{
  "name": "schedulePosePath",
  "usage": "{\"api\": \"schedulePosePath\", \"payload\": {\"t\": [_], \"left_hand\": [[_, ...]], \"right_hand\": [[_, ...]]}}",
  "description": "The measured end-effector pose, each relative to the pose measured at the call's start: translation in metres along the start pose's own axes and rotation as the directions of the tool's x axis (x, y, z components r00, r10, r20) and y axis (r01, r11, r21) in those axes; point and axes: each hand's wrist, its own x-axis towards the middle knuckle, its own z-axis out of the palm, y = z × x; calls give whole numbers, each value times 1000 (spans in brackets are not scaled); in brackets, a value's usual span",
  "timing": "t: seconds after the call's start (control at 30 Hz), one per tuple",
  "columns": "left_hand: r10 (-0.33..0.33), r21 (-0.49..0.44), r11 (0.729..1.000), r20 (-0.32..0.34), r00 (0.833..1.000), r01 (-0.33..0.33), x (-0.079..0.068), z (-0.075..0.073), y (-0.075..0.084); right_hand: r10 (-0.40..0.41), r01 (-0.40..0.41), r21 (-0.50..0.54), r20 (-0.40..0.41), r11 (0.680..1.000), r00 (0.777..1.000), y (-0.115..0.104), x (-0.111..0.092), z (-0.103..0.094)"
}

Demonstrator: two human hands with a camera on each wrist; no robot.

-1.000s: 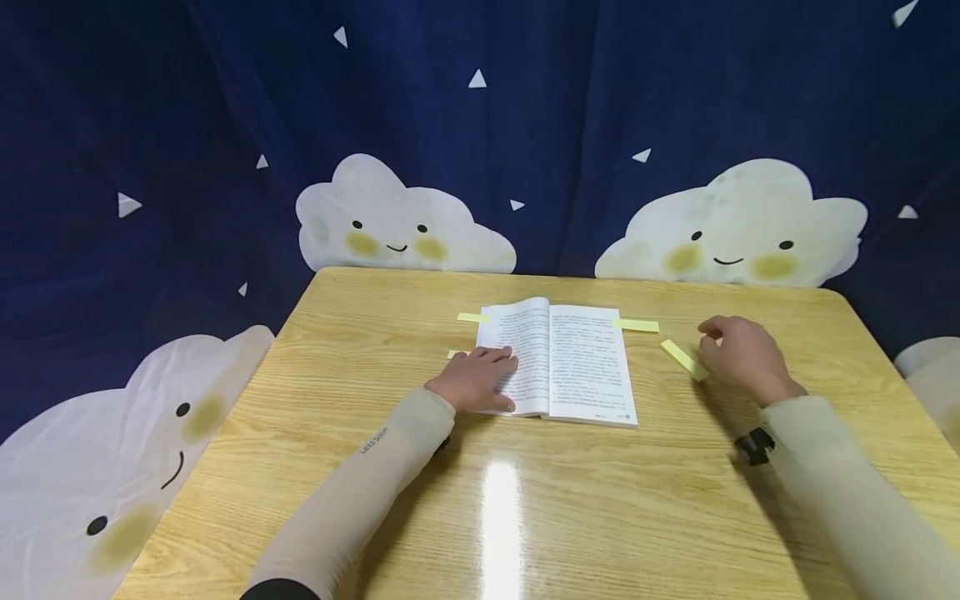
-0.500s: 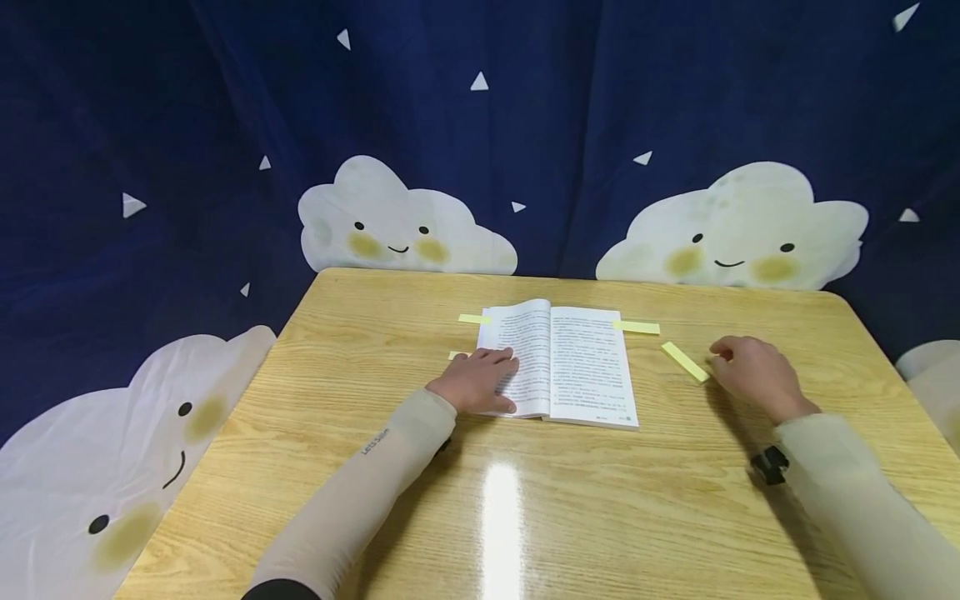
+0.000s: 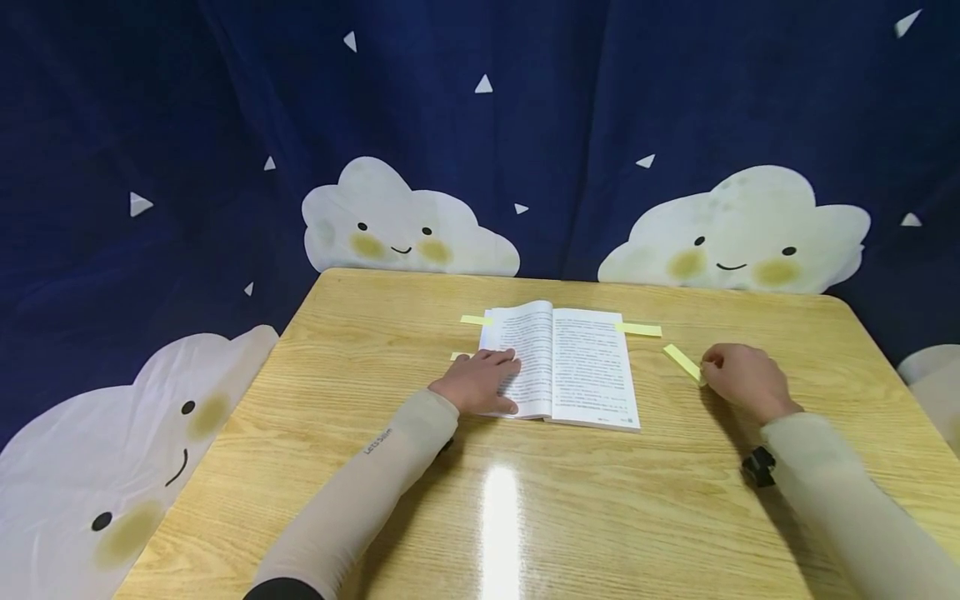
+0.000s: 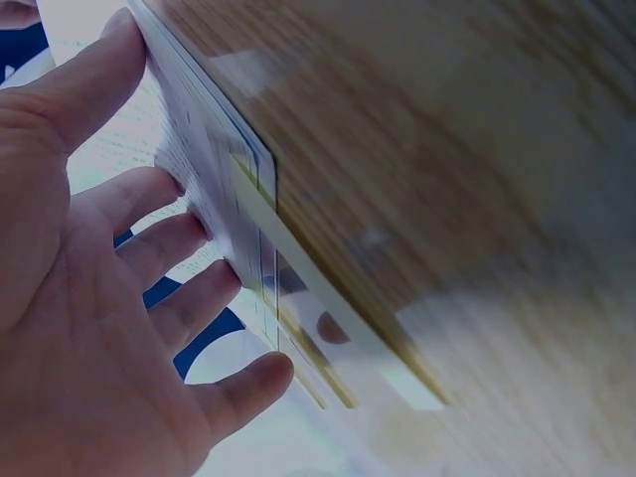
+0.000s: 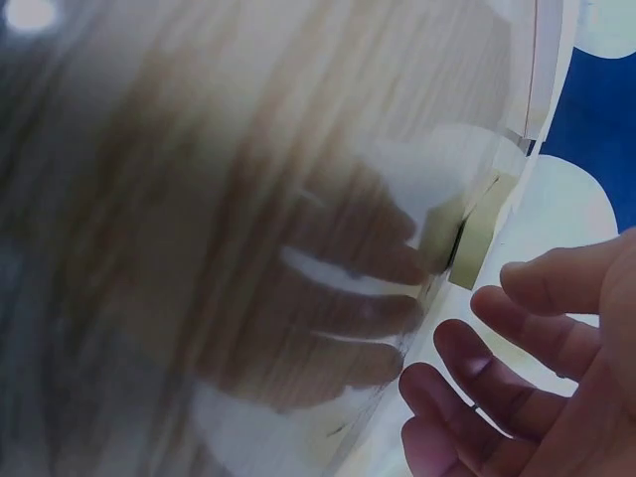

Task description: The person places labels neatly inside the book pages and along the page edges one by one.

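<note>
An open book (image 3: 592, 367) with printed pages lies on the wooden table. My left hand (image 3: 476, 382) rests on its left page, fingers spread, and the left wrist view shows the fingertips against the page edge (image 4: 214, 149). Pale yellow sticky strips stick out from the book: an upper left strip (image 3: 474, 320), a lower left one (image 3: 459, 356) partly behind my hand, and a right strip (image 3: 641, 330). To the right, a loose yellow strip (image 3: 682, 363) lies slantwise on the table. My right hand (image 3: 746, 382) is at its near end, thumb and forefinger (image 5: 497, 303) close to it, with no clear grip visible.
The wooden table (image 3: 600, 517) reflects a bright light streak near the front. Behind it hangs a dark blue curtain (image 3: 555, 125) with white clouds and triangles. A black wrist device (image 3: 759, 467) sits under the right sleeve.
My right hand drew back slightly to the right, then came in left to the near end of the loose strip. The left hand stays on the page.
</note>
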Motion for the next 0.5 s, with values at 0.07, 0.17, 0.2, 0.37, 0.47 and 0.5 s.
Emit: {"api": "schedulePosePath", "payload": {"t": [0.07, 0.17, 0.2, 0.37, 0.47, 0.5], "left_hand": [[0, 2, 1000, -1, 1000, 0, 0, 1, 0], [1, 7, 1000, -5, 1000, -1, 0, 2, -1], [1, 10, 1000, -6, 1000, -1, 0, 2, -1], [2, 14, 1000, -4, 1000, -2, 0, 0, -1], [1, 5, 1000, 0, 1000, -1, -1, -1, 0], [1, 2, 1000, 2, 1000, -1, -1, -1, 0]], "right_hand": [[7, -7, -8, 9, 1000, 1000, -1, 0, 0], [17, -17, -22, 13, 1000, 1000, -2, 1, 0], [18, -18, -24, 14, 1000, 1000, -2, 2, 0], [8, -7, -32, 14, 999, 1000, -3, 2, 0], [11, -11, -40, 13, 999, 1000, -3, 2, 0], [15, -15, -43, 14, 999, 1000, -4, 2, 0]]}}
